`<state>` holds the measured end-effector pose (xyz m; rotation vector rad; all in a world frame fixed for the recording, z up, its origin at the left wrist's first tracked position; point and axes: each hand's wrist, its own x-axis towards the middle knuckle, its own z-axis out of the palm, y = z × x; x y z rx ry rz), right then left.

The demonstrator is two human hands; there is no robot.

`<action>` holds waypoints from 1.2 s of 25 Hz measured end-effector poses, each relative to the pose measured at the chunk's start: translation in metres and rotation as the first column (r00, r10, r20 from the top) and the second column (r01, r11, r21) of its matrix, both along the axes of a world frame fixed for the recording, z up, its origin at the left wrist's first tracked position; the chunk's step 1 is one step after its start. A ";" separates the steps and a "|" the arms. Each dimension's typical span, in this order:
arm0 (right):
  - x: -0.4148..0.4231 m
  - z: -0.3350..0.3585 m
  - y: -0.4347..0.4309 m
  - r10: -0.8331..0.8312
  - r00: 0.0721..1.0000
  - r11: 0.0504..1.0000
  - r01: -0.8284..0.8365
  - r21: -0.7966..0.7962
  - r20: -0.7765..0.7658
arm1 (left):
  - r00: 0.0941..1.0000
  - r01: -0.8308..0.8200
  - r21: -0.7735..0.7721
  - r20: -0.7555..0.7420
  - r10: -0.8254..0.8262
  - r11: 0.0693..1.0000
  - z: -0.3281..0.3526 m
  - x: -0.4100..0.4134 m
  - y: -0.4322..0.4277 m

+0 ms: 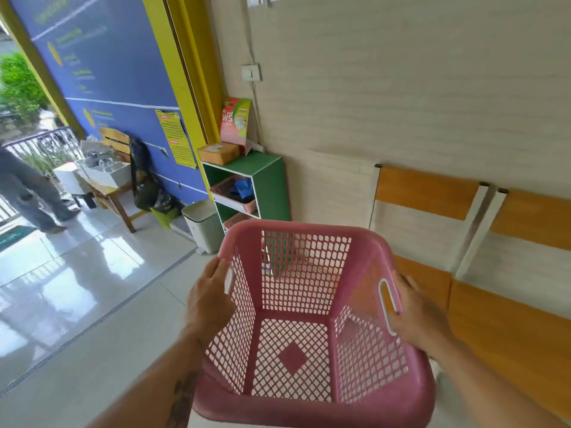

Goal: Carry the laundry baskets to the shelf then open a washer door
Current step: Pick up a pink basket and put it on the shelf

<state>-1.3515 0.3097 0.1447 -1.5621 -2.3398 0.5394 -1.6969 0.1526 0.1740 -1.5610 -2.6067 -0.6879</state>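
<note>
The empty pink basket [312, 316] hung between both hands, left hand [208, 302] and right hand [417, 316] clamped on its rims. The green shelf [268, 183] stood at twelve o'clock, not yet reached; no washer was visible.

glossy pale tile floor [77, 273], beige panelled wall [401, 88], blue signboard [117, 72], orange-backed benches [432, 193] alongside.

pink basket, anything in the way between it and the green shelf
Nothing visible blocks it. The pink basket, held by the left hand and right hand, faces the green shelf across open floor. A white bin stands just left of the shelf, off the direct line.
</note>
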 end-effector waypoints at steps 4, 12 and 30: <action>-0.076 -0.019 0.063 -0.018 0.999 1.000 0.019 -0.012 0.028 | 1.000 0.015 -0.031 0.011 -0.014 0.999 -0.023 -0.085 0.070; -0.205 -0.070 0.168 -0.270 0.961 0.958 0.274 -0.087 0.057 | 0.981 0.180 -0.068 0.085 -0.174 0.981 -0.073 -0.220 0.258; -0.300 -0.264 0.385 -0.580 0.792 0.731 0.609 -0.308 0.188 | 0.906 0.414 -0.371 0.257 -0.337 0.831 -0.306 -0.306 0.583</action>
